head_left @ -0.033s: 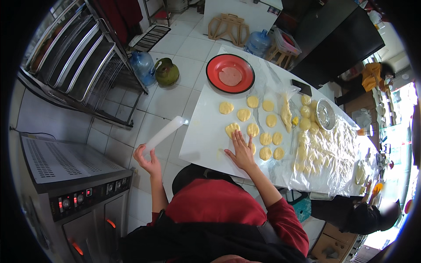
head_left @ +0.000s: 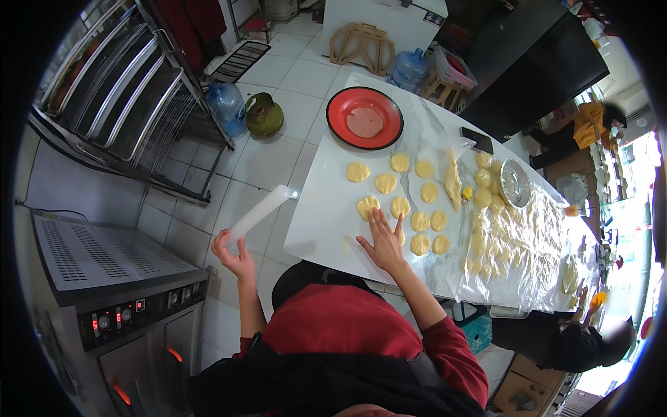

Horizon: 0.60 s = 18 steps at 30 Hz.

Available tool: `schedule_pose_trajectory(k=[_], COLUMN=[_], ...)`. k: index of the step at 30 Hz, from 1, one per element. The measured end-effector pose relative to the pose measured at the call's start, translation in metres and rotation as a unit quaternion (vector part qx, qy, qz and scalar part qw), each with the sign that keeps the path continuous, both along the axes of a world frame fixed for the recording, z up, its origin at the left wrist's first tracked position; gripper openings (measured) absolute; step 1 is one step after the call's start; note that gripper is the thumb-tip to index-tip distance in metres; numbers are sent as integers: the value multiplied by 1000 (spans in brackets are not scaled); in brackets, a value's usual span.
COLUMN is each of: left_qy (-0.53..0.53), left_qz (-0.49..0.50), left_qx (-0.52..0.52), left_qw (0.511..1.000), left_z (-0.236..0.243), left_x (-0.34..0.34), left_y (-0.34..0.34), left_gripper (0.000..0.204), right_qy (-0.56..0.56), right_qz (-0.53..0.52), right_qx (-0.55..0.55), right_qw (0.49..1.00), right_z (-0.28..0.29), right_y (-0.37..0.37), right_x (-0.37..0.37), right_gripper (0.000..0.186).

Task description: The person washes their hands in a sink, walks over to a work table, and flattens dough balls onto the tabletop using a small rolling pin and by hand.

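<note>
My left hand is closed round one end of a white rolling pin, held out past the table's left edge. The pin slants up and away, its far end near the table corner. On the white marble-patterned table, my right hand lies flat with fingers stretched out. Its fingertips touch the near edge of a flattened dough round. Another dough piece is partly hidden beside that hand. Several more pale yellow dough rounds sit in loose rows beyond and to the right.
A red black-rimmed plate holds a pink flat slice. Rightward are a filled piping bag, a metal bowl and dough balls under plastic sheeting. An oven and tray rack stand left. Two people work at right.
</note>
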State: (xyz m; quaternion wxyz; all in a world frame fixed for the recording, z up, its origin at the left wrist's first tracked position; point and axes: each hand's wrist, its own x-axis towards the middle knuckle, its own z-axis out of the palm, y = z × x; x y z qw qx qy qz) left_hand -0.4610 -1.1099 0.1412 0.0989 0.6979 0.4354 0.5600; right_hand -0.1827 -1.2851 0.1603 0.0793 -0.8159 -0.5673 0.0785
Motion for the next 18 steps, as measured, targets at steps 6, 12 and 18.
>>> schedule_pose_trajectory(k=[6,12,18], left_qy=[-25,-22,-34], left_qz=[-13,-37,-56], left_qx=[-17,-17,-21], left_qw=[999,999,998], left_z=[-1,-4,-10], left_x=[2,10,18], left_y=[2,10,16], left_gripper=[29,29,30], right_qy=[49,75,55], right_qz=[-4,20,-36], right_qx=[0,115,144], right_qw=[999,990,987], right_z=[13,-16,4], right_y=[11,33,33], right_x=[6,28,11], right_gripper=[72,73,71])
